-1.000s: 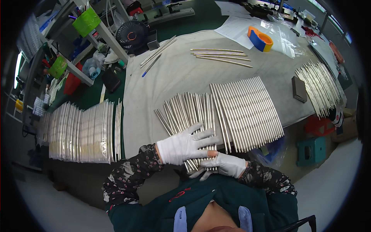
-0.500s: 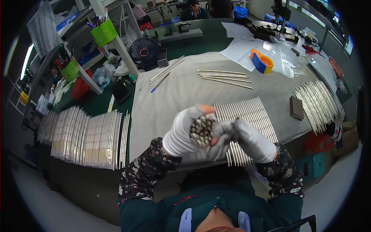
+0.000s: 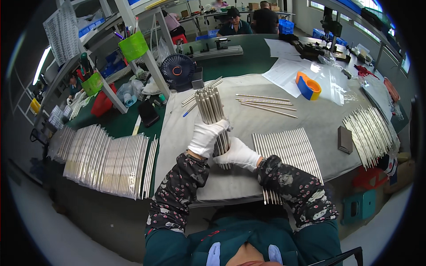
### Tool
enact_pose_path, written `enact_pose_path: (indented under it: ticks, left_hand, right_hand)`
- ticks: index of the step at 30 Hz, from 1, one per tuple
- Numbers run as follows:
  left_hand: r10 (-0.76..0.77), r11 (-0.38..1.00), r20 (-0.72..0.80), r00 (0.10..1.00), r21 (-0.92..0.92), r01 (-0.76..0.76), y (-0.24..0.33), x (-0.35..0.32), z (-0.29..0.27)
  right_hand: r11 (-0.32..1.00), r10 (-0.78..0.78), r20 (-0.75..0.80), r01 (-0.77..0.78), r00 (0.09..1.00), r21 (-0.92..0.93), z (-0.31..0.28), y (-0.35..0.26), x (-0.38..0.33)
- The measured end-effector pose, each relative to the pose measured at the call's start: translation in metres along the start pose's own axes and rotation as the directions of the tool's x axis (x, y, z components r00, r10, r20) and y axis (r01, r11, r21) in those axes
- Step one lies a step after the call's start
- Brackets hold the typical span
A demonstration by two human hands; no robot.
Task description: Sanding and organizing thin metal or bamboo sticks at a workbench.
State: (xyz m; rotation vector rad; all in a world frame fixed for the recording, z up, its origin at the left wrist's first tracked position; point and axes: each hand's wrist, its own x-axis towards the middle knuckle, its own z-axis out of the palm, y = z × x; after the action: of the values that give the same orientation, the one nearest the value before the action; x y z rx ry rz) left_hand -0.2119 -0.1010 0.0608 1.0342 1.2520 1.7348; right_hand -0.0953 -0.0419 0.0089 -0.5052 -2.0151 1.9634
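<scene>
A thick bundle of thin metal rods (image 3: 210,105) stands tilted over the grey cloth, gripped by both gloved hands. My left hand (image 3: 206,136) wraps round its middle, and my right hand (image 3: 236,153) closes round it lower down. The bundle's lower ends are partly hidden behind the hands. To the right, a flat row of metal rods (image 3: 288,150) lies side by side, partly under my right forearm. Beyond the bundle, several loose rods (image 3: 266,104) lie apart, and a blue pen (image 3: 189,111) rests near a few more rods.
Plastic-wrapped rods (image 3: 106,162) lie at the left. Another spread of rods (image 3: 370,135) lies at the right beside a dark block (image 3: 345,139). A blue and orange tape ring (image 3: 308,86) sits by papers. A small fan (image 3: 177,71) stands at the back left.
The bundle has swung from pointing end-on toward me to standing tilted, its far ends now away from me. My right hand has moved left and gripped its lower part.
</scene>
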Motion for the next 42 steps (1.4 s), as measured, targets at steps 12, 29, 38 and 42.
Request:
enact_pose_path:
  ticks: [12,29,38,42]
  left_hand:
    - [-0.560,0.800,0.035,0.828,-0.238,0.551,-0.065,-0.029,0.004]
    - [-0.042,0.126,0.561,0.827,0.824,-0.553,-0.052,-0.091,-0.042]
    - [-0.096,0.058,0.622,0.777,0.783,-0.619,-0.045,-0.096,-0.057]
    - [-0.139,0.059,0.600,0.788,0.799,-0.598,-0.043,-0.098,-0.065]
  right_hand:
    - [0.686,0.481,-0.054,-0.337,0.875,0.645,0.053,-0.003,-0.092]
    - [0.639,0.060,-0.090,-0.107,0.994,-0.761,0.029,-0.016,-0.143]
    - [0.643,0.531,0.341,-0.631,0.776,0.434,0.062,0.033,-0.180]
    - [0.742,0.438,0.464,-0.601,0.770,0.297,0.073,0.026,-0.167]
